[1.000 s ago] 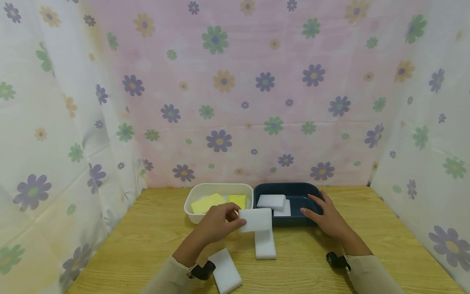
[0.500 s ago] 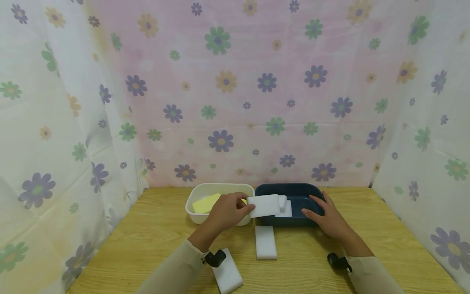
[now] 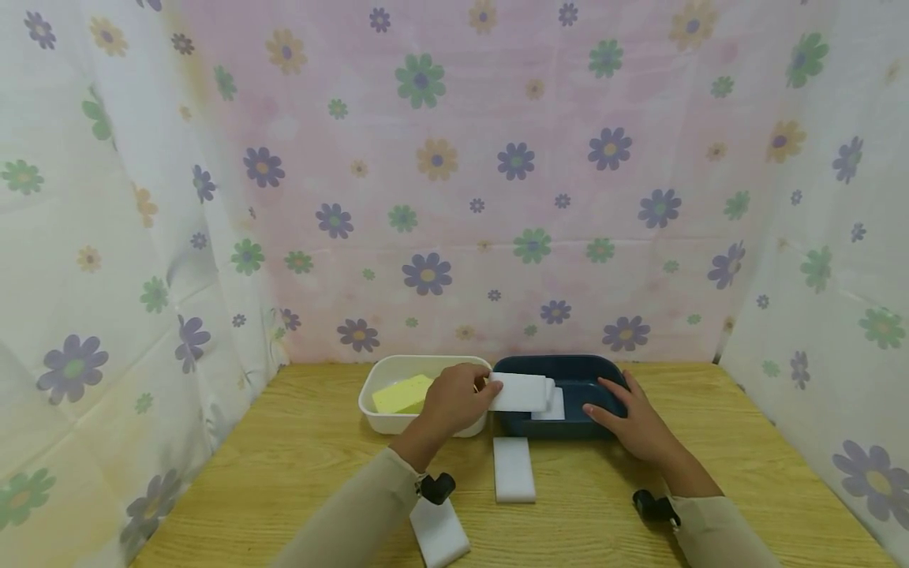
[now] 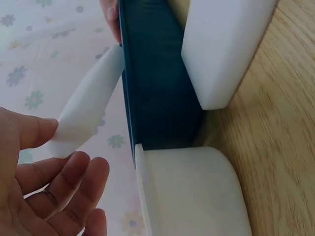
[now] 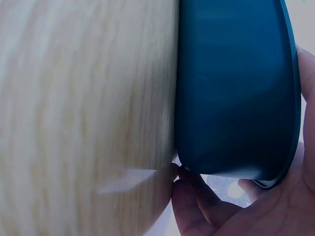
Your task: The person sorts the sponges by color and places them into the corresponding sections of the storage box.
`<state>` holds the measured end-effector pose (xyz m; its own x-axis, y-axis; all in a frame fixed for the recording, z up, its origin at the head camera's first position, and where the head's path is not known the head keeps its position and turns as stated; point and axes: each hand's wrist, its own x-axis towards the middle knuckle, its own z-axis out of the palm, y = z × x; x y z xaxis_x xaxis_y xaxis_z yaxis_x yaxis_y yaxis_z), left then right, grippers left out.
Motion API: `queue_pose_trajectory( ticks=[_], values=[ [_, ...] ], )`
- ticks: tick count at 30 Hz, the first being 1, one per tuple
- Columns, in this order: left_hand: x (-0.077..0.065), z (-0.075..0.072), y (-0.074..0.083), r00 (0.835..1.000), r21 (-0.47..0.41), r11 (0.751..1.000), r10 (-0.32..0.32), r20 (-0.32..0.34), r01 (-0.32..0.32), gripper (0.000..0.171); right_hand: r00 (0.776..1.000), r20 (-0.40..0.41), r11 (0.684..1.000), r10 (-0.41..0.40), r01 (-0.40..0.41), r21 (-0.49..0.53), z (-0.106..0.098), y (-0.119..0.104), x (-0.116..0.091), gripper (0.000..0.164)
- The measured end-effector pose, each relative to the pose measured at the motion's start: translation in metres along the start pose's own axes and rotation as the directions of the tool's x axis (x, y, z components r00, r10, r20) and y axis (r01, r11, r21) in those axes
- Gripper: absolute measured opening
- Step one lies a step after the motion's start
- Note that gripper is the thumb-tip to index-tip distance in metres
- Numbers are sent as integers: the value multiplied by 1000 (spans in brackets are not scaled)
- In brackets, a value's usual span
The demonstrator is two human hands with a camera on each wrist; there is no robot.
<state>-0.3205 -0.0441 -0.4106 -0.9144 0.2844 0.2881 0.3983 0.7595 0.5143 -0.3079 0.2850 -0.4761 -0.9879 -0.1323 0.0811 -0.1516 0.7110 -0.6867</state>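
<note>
My left hand pinches a white rectangular sponge between thumb and fingers, over the left part of the dark blue tub. In the left wrist view, this sponge tilts across the tub's rim, its far end partly hidden behind the wall. Other white sponges lie inside the tub, partly covered by the held one. My right hand grips the tub's right end. In the right wrist view its fingers curl against the outer wall of the tub.
A white tub adjoins the blue one on the left, with a yellow sponge visible inside. Two white sponges lie on the wooden table: one upright-lying sponge before the blue tub, another sponge under the left wrist. Flowered curtains surround the table.
My left hand has carried the white sponge rightward and away from me, from above the front table sponge to over the blue tub. My right hand has stayed at the tub's end.
</note>
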Motion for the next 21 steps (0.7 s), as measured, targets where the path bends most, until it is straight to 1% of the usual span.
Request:
queue_pose_trajectory(
  ticks=[3,5,10,15,21],
  values=[
    [4,6,1,1000,-1,1000,2,8,-2,24,1000,-2,1000,-2,2,1,0,-1,0,89],
    [6,10,1,1000,5,1000,-4,24,4,23,1000,-1,1000,-2,2,2,-1,-1,-1,90],
    [11,18,2,997,42,998,-40,60,38,34,1000,0,1000,-1,1,2,-1,-2,-1,90],
    [17,23,5,997,116,992,-55,53,49,27,1000,-2,1000,-3,3,0,0,-1,-1,89],
    [27,30,10,995,226,972,-80,60,65,28,1000,-4,1000,-5,4,-2,0,0,0,90]
  ],
)
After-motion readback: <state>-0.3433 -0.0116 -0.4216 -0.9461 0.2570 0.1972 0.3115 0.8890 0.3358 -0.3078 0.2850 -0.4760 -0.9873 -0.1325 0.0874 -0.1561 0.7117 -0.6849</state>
